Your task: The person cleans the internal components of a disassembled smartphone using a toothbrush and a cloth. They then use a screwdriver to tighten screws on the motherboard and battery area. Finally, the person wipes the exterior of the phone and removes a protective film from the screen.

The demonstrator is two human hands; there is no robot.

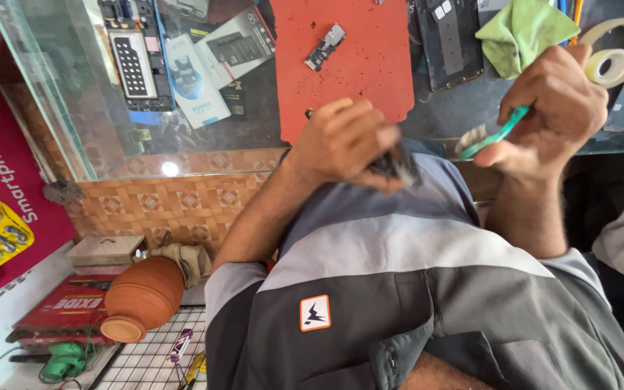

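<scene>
My left hand (pixel 341 141) is closed around a small dark part (pixel 393 165), held just over my grey shirt at the edge of the glass counter (pixel 95 108). My right hand (pixel 554 108) grips a green-handled brush (pixel 496 136), its worn bristles pointing toward the dark part, a short gap away. Above both hands lies a red mat (pixel 348 65) with a small circuit piece (pixel 325 48) on it.
A dark phone back panel (pixel 449 43), a green cloth (pixel 525 32) and a roll of tape (pixel 615 54) lie at the counter's far right. Boxed goods sit under the glass. A clay pot (pixel 142 297), wire grid and green cable are lower left.
</scene>
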